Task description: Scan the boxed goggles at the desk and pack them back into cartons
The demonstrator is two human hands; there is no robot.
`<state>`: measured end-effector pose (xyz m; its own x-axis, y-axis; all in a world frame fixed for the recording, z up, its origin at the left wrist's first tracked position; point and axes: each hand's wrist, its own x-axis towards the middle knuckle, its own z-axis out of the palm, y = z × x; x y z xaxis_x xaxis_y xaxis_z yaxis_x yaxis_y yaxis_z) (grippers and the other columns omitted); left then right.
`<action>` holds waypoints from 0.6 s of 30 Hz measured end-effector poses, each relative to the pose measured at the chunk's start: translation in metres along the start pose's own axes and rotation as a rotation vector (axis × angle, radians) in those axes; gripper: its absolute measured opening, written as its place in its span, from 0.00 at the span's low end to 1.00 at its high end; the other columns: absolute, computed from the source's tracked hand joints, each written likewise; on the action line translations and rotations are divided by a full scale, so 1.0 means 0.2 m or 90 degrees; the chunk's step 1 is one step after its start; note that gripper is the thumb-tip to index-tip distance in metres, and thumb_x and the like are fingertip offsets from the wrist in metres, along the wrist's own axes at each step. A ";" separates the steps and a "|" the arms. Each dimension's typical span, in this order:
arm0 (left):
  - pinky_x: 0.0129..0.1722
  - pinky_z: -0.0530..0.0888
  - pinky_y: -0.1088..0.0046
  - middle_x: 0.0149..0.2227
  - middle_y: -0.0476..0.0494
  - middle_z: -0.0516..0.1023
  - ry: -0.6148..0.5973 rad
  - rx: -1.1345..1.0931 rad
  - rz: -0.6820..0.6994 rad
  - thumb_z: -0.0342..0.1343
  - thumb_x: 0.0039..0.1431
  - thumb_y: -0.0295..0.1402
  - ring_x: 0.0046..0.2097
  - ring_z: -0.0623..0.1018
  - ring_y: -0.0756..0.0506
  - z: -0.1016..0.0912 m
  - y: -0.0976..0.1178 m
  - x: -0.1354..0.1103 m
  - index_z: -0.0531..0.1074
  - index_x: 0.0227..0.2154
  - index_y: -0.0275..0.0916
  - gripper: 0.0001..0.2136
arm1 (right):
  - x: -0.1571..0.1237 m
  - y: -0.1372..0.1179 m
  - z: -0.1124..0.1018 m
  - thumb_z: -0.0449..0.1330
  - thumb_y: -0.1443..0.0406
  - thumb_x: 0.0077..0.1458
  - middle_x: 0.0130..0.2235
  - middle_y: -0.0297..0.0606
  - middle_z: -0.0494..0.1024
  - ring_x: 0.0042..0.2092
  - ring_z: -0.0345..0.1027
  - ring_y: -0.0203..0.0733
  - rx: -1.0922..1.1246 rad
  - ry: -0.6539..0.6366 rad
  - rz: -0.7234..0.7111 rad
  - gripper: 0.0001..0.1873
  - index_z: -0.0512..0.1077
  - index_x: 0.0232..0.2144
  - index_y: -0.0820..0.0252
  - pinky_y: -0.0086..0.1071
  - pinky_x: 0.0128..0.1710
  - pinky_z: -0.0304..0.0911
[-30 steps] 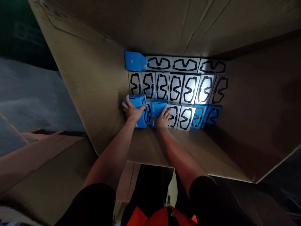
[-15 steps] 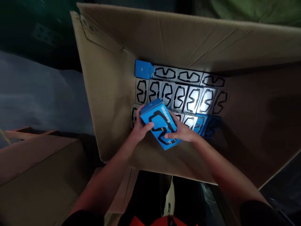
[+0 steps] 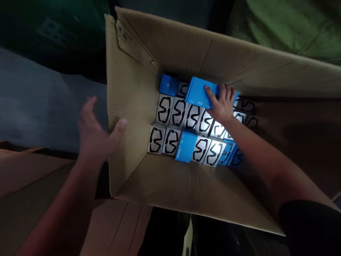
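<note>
My right hand point(image 3: 221, 105) grips a blue box point(image 3: 201, 93) from above, fingers over its top and far side. That box lies flat over the far row of packed boxes, inside a large cardboard carton point(image 3: 133, 117). My left hand point(image 3: 97, 133) is empty, its fingers spread, at the carton's left wall with the thumb near the rim. Below the held box are rows of white boxes point(image 3: 164, 109) printed with black goggle-like outlines. Among them a blue box point(image 3: 185, 145) stands in the near row, and another blue box point(image 3: 168, 85) sits in the far left corner.
The carton's tall walls surround the boxes; its near edge point(image 3: 202, 216) is close to my body. Outside are a brown cardboard box point(image 3: 32, 170) at the lower left and a green sack point(image 3: 287, 28) beyond the far wall.
The blue box has gone from both hands over the near row to the far row, under my right hand alone. My left hand has let go and moved left to the carton's wall.
</note>
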<state>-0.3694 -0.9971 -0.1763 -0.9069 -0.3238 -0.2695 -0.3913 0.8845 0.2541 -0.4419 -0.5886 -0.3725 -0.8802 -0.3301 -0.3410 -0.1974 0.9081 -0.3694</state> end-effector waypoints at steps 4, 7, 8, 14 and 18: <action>0.54 0.80 0.54 0.51 0.39 0.85 -0.062 -0.067 -0.121 0.59 0.58 0.48 0.51 0.84 0.34 0.10 0.01 -0.02 0.75 0.62 0.39 0.31 | 0.27 -0.10 0.29 0.63 0.61 0.65 0.81 0.52 0.44 0.79 0.36 0.75 -0.051 0.041 -0.015 0.48 0.48 0.81 0.50 0.80 0.73 0.30; 0.45 0.80 0.62 0.44 0.44 0.85 -0.016 -0.067 -0.102 0.58 0.59 0.46 0.44 0.83 0.38 0.11 0.03 -0.03 0.80 0.56 0.40 0.25 | 0.40 -0.11 0.52 0.62 0.59 0.68 0.82 0.54 0.43 0.81 0.33 0.72 -0.044 0.005 0.006 0.47 0.48 0.81 0.54 0.79 0.73 0.29; 0.43 0.79 0.64 0.41 0.45 0.84 -0.010 -0.065 -0.102 0.57 0.60 0.45 0.42 0.83 0.39 0.10 0.02 -0.03 0.81 0.54 0.41 0.23 | 0.42 -0.09 0.58 0.60 0.57 0.69 0.82 0.54 0.42 0.81 0.31 0.71 -0.032 -0.017 0.005 0.46 0.48 0.81 0.56 0.78 0.73 0.30; 0.40 0.78 0.67 0.38 0.47 0.82 -0.010 -0.066 -0.094 0.58 0.60 0.45 0.39 0.81 0.42 0.09 0.00 -0.02 0.81 0.51 0.39 0.21 | 0.38 0.05 0.64 0.54 0.52 0.75 0.81 0.59 0.44 0.81 0.34 0.66 0.085 -0.007 0.170 0.42 0.49 0.80 0.65 0.64 0.77 0.40; 0.44 0.80 0.65 0.42 0.43 0.84 -0.046 -0.109 -0.098 0.58 0.60 0.43 0.42 0.82 0.40 0.10 0.02 -0.02 0.80 0.56 0.37 0.24 | 0.35 0.07 0.68 0.52 0.50 0.74 0.68 0.79 0.65 0.67 0.68 0.69 0.127 -0.014 0.339 0.50 0.38 0.78 0.82 0.58 0.63 0.69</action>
<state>-0.3637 -0.9853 -0.1932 -0.8234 -0.4204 -0.3812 -0.5505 0.7549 0.3566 -0.4481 -0.6340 -0.5195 -0.8261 0.1525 -0.5425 0.3586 0.8849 -0.2973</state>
